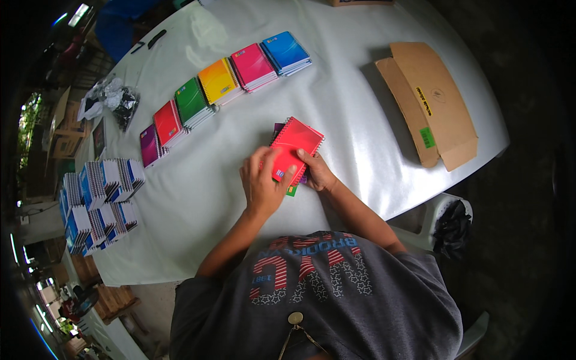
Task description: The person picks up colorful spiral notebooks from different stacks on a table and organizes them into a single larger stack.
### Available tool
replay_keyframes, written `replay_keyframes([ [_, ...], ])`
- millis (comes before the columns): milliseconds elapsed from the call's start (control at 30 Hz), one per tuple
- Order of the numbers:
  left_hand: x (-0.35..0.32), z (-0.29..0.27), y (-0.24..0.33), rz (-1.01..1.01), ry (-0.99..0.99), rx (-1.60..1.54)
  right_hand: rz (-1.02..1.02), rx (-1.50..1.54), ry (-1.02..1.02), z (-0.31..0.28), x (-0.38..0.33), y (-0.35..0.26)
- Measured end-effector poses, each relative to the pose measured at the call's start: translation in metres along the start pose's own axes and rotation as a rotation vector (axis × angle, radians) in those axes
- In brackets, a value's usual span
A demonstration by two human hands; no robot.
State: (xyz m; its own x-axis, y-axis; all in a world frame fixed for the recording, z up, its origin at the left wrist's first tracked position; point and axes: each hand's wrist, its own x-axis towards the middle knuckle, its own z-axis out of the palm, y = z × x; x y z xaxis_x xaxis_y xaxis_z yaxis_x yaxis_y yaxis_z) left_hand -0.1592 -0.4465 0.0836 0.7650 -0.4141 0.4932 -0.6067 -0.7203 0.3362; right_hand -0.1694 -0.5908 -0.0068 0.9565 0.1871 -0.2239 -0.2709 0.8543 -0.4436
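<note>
A small stack of spiral notebooks, the top one red (295, 144), lies on the white table (360, 132) in front of me, with purple and green covers showing under it. My left hand (263, 183) rests on the near left part of the red cover. My right hand (316, 173) grips the stack's near right edge.
A row of notebook piles runs across the far table: purple (149, 146), red (168, 124), green (192, 102), yellow (218, 81), pink (252, 66), blue (285, 52). Blue-and-white stacked notebooks (99, 201) sit at the left edge. A flattened cardboard box (429, 102) lies right.
</note>
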Motion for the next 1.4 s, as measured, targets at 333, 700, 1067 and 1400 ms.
replay_keyframes([
  [333,0.005,0.021,-0.038,-0.714,-0.296,-0.371,0.081,-0.006,0.028,0.003,0.002,-0.004],
  [700,-0.052,0.053,-0.044,-0.775,-0.2,-0.641,0.134,-0.108,-0.022,0.007,0.004,-0.004],
  [1067,0.101,0.043,-0.162,-0.135,0.065,0.128,0.153,-0.027,-0.009,0.008,0.004,-0.009],
  [1400,0.126,0.014,-0.184,-0.467,0.331,-0.627,0.186,-0.023,-0.087,-0.005,0.008,-0.008],
])
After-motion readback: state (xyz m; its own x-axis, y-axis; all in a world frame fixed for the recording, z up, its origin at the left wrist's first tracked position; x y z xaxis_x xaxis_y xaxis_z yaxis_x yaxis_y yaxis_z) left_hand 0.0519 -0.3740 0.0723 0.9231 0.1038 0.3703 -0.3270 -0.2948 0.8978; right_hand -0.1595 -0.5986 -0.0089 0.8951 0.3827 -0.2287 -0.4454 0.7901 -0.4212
